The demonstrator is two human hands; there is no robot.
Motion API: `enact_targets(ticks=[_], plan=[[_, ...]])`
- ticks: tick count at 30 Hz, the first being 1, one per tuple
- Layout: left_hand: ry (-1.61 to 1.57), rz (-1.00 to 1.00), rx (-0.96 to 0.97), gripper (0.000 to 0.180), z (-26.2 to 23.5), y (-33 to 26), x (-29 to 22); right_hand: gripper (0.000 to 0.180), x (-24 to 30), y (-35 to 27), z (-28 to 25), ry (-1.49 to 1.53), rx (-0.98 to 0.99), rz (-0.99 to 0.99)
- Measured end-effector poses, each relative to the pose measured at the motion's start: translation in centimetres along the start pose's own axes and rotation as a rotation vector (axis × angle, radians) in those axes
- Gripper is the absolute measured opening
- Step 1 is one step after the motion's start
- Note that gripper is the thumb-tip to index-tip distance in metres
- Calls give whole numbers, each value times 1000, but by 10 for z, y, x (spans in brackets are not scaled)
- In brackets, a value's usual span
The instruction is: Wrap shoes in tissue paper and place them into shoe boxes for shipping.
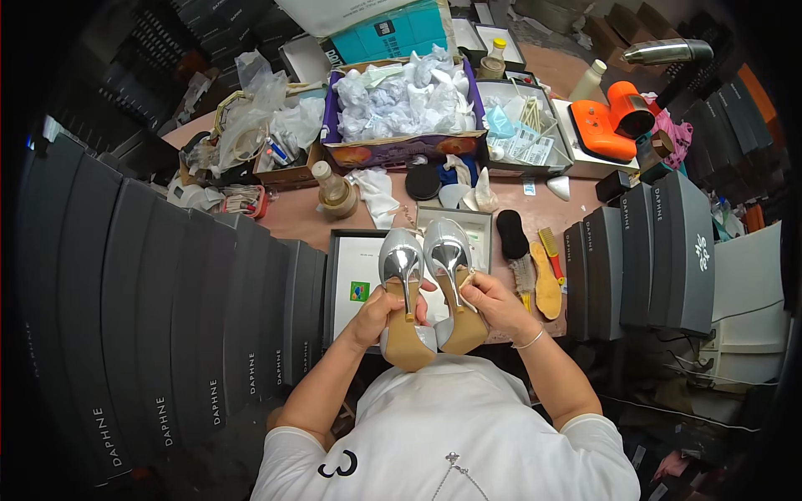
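A pair of silver high-heeled shoes is held up side by side in front of my chest, tan soles and shiny heels showing. My left hand is closed around the middle of the left high-heeled shoe, thumb on its sole. Around the right high-heeled shoe, near its heel, my right hand is closed. Beneath the shoes lies an opened shoebox with white paper and a small green-and-yellow sticker inside. Part of that box is hidden by the shoes and hands.
Dark grey shoeboxes stand in rows at left and right. Behind are a purple carton of crumpled white paper, a glass bottle and an orange device. A black brush and a tan insole lie at right.
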State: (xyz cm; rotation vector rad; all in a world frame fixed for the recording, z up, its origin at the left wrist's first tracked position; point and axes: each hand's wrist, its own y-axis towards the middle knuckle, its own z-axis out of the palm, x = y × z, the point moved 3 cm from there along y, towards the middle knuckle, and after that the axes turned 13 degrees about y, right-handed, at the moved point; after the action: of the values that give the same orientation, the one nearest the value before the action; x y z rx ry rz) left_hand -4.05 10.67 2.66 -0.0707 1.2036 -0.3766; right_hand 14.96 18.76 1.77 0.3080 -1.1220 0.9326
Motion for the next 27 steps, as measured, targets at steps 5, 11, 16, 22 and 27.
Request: enact_targets(ticks=[5,11,16,22,27], plan=[[-82,-24,16,48,0,0,4,28,-9,0,0,93,-2,46],[165,29,22,49,-2,-1,-5,27,-14,-3,-5,29,-8,12],[232,50,25,49,-3,-2,-10,28,-10,-4,-2,24,-3,-12],[220,-2,-18,48,-9,8,0,22,-14,2,-4,35,-37,4],[271,-179,-163,40,-31,28,22,34,-34,28,-23,-159,-198,12]])
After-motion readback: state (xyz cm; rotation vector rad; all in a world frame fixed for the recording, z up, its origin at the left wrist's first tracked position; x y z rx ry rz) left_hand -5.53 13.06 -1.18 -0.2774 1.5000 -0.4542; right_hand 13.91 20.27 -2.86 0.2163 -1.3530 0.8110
